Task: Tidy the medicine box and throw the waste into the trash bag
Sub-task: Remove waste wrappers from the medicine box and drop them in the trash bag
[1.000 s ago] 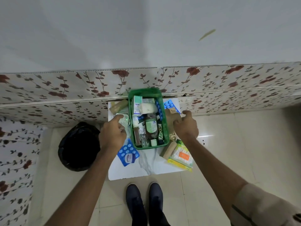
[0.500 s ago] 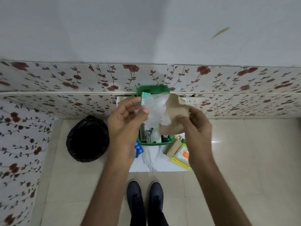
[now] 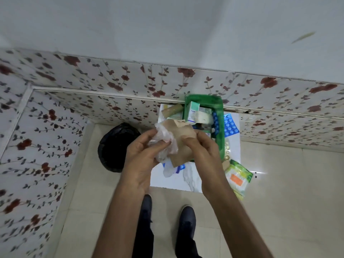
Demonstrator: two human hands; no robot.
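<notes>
My left hand (image 3: 143, 155) grips a crumpled clear plastic wrapper (image 3: 163, 138). A brown paper piece (image 3: 183, 135) is pinched by my right hand (image 3: 200, 148), and the two scraps press together between both hands. Below and behind them, the green medicine box (image 3: 219, 127) stands on a white marble-patterned board (image 3: 186, 179), filled with small cartons and bottles; my hands hide its near left part. The black trash bag (image 3: 115, 146) sits on the floor to the left of my hands.
A blue blister pack (image 3: 230, 125) lies right of the box. A green-and-orange packet (image 3: 237, 177) sits at the board's right edge, a tan roll (image 3: 172, 109) at its far left. Flower-patterned wall panels run behind and to the left. My shoes (image 3: 167, 218) stand on beige floor tiles.
Both hands lifted from beside the box, each with a scrap, and came together above it. The view has swung left, so the box now sits further right.
</notes>
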